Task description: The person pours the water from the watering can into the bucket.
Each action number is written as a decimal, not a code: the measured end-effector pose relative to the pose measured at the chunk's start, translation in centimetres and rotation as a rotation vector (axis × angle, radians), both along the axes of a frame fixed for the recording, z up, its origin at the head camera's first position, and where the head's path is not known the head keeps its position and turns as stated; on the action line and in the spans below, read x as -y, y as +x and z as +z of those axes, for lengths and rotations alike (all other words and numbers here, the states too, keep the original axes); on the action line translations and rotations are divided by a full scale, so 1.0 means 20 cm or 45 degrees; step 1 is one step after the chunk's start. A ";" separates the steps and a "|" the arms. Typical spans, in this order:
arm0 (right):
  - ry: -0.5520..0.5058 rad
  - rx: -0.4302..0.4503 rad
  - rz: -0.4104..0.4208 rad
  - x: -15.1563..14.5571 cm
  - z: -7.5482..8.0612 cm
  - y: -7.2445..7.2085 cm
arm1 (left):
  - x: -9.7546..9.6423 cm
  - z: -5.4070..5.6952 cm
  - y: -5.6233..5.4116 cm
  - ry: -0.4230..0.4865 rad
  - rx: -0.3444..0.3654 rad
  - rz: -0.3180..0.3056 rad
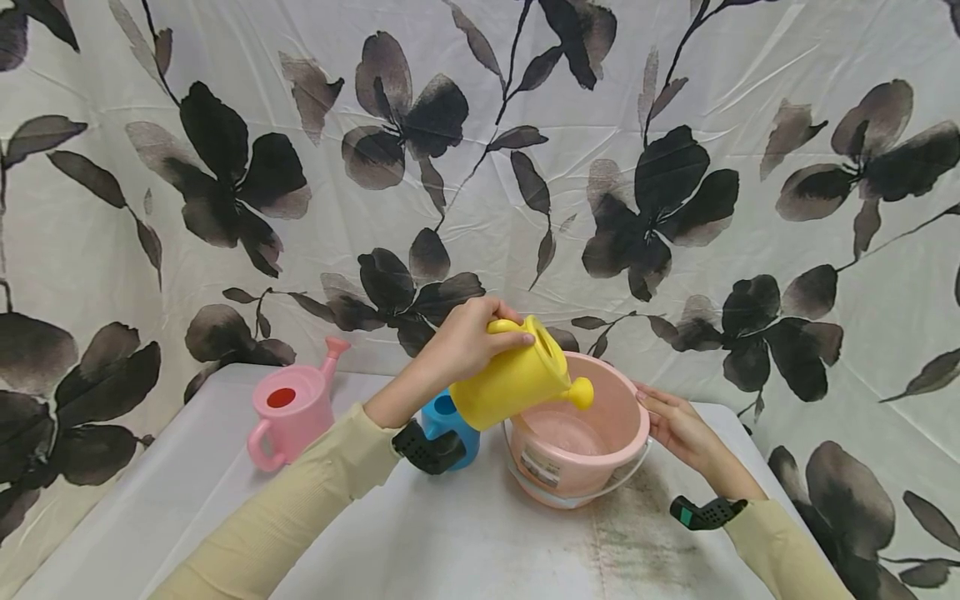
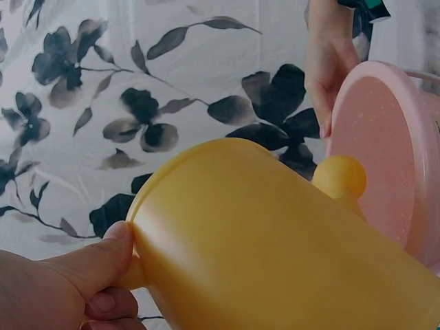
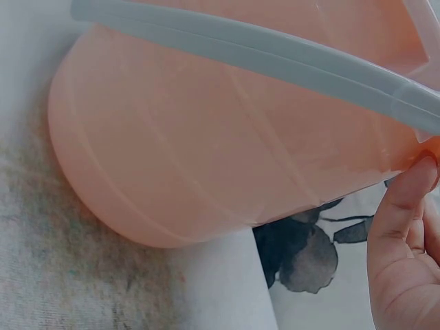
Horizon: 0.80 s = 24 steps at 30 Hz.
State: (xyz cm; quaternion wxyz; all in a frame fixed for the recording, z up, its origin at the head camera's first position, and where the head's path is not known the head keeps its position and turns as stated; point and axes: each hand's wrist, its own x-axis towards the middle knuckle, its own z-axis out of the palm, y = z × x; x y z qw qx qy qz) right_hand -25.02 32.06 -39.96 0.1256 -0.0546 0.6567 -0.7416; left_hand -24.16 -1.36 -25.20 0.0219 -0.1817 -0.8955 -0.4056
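Note:
My left hand (image 1: 480, 337) grips the handle of a yellow watering can (image 1: 513, 385), thumb on top. The can is tilted, its round spout head (image 1: 581, 392) over the opening of a pink bucket (image 1: 633, 417). In the left wrist view, the yellow can (image 2: 275, 240) hides much of the scene, and the left thumb (image 2: 103, 261) presses near its rim. My right hand (image 1: 682, 429) touches the bucket's right side at the rim with fairly straight fingers. The right wrist view shows the thumb (image 3: 405, 199) against the bucket's outer wall (image 3: 185, 137), under the rim.
A blue watering can (image 1: 467, 437) stands behind the left wrist, partly hidden. Farther left is a pink watering can (image 1: 296, 408). The bucket's pale handle (image 1: 573, 502) hangs down in front. A stained patch (image 1: 645, 533) marks the white table (image 1: 390, 542); a flowered cloth (image 1: 510, 208) hangs behind.

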 end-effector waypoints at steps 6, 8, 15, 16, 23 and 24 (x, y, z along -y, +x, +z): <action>-0.026 -0.009 0.028 -0.01 -0.01 -0.01 | 0.00 -0.01 0.00 -0.002 -0.013 -0.004; -0.025 -0.010 0.029 -0.01 -0.01 -0.01 | 0.00 -0.01 0.00 -0.003 -0.012 -0.003; -0.006 -0.010 0.022 -0.02 -0.02 -0.02 | -0.02 -0.01 -0.01 -0.013 -0.021 0.005; -0.001 -0.011 0.022 -0.02 -0.02 -0.02 | -0.02 -0.01 -0.01 -0.014 -0.021 0.003; 0.007 -0.016 0.017 -0.02 -0.02 -0.03 | -0.04 -0.02 -0.01 -0.011 -0.031 0.006; 0.007 -0.018 0.017 -0.02 -0.02 -0.03 | -0.04 -0.02 0.00 -0.008 -0.034 0.006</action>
